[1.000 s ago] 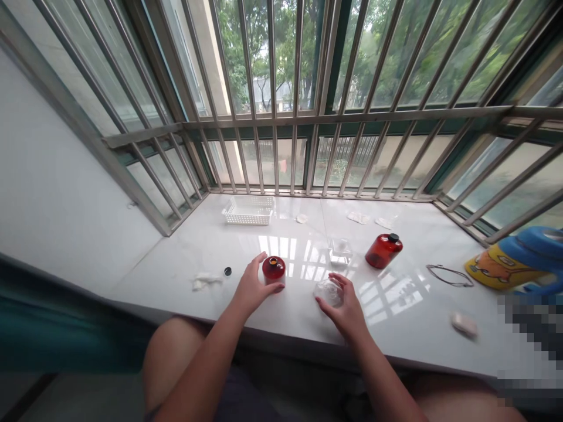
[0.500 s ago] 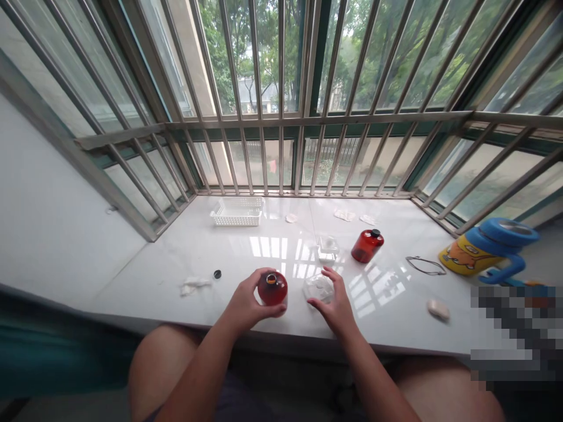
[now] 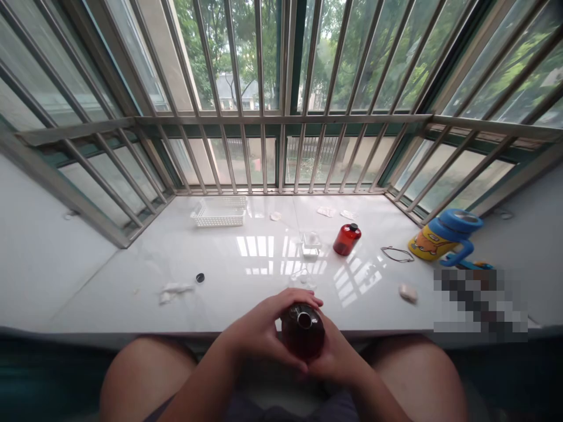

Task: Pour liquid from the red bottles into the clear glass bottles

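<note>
Both hands are wrapped round an uncapped dark red bottle (image 3: 303, 335), its open mouth facing up toward me at the counter's front edge. My left hand (image 3: 275, 331) grips it from the left, thumb in front and fingers over the far side. On the right side my right hand (image 3: 336, 351) cups it, its fingers partly hidden behind the bottle. A small black cap (image 3: 200, 278) lies to the left on the counter, beside a crumpled white tissue (image 3: 176, 292). Just beyond my hands is a clear plastic piece (image 3: 302, 278), partly covered by them.
On the white counter (image 3: 264, 287) stand a capped red bottle (image 3: 347, 240), a small clear box (image 3: 311, 245) and a white perforated basket (image 3: 219, 212). Farther right are a thin cord loop (image 3: 397, 254), a beige lump (image 3: 408, 293) and a blue-yellow flask (image 3: 444, 234). Window bars close off the back.
The bottle has come nearer to me, off the counter toward its front edge. My right hand, open by the clear plastic before, now holds the bottle with my left. The view has shifted rightward.
</note>
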Demonstrator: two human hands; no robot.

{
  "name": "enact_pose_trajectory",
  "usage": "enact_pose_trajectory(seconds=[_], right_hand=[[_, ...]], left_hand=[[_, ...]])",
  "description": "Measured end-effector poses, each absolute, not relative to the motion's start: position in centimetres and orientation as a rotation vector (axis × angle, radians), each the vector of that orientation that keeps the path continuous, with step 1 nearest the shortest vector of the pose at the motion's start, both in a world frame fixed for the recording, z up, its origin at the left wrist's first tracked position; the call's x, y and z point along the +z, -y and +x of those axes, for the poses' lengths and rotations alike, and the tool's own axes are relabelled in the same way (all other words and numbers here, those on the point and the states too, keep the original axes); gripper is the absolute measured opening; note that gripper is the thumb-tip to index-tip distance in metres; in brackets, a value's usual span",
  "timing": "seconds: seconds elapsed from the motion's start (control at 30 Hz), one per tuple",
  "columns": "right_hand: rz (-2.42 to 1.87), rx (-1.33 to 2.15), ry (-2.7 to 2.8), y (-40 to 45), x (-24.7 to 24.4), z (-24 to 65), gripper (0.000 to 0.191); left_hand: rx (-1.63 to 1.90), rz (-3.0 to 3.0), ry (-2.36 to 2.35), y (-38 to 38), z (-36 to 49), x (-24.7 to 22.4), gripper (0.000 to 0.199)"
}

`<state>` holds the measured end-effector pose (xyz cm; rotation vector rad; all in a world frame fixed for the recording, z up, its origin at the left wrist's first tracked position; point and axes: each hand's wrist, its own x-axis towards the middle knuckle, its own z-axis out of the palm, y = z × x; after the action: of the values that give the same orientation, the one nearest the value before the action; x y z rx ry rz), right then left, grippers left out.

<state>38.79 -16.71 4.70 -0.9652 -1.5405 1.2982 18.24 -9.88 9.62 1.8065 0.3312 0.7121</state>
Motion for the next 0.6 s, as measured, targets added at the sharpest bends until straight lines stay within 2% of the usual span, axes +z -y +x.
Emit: enact_pose_trajectory(seconds=[0.07, 0.2, 0.23, 0.27, 0.37, 0.43, 0.5, 0.6], right_hand=[[-1.007, 1.241, 1.460, 16.9, 3.9, 38.7, 0.084], [-1.186, 1.018, 1.359, 17.4, 1.6, 39.4, 0.082], [-1.244, 0.959, 1.347, 17.6, 1.3, 39.7, 0.081], [-1.294, 0.900, 1.325, 17.8, 1.0, 40.1, 0.079], [-1.407, 0.733, 1.228, 18.2, 0.8, 41.3, 0.074], [-1.479, 0.648, 1.183, 18.2, 0.7, 42.2, 0.074], [-1.561, 0.605, 1.149, 17.9, 0.4, 43.0, 0.074], [-1.651, 0.575, 1.089, 17.1, -0.5, 44.2, 0.074]], left_hand=[[0.676, 1.783, -0.352, 9.5, 18.6, 9.0, 0.096], [0.653, 1.763, -0.501, 7.9, 18.7, 6.9, 0.134], [0.664, 1.773, -0.572, 7.4, 18.7, 6.3, 0.136], [0.671, 1.797, -0.656, 6.8, 18.8, 5.8, 0.132], [0.646, 1.923, -0.907, 5.3, 19.6, 4.9, 0.100], [0.625, 2.035, -0.925, 4.5, 20.4, 4.7, 0.087], [0.609, 2.152, -0.812, 3.7, 21.3, 4.5, 0.084], [0.528, 2.275, -0.656, 2.7, 22.3, 4.1, 0.092]])
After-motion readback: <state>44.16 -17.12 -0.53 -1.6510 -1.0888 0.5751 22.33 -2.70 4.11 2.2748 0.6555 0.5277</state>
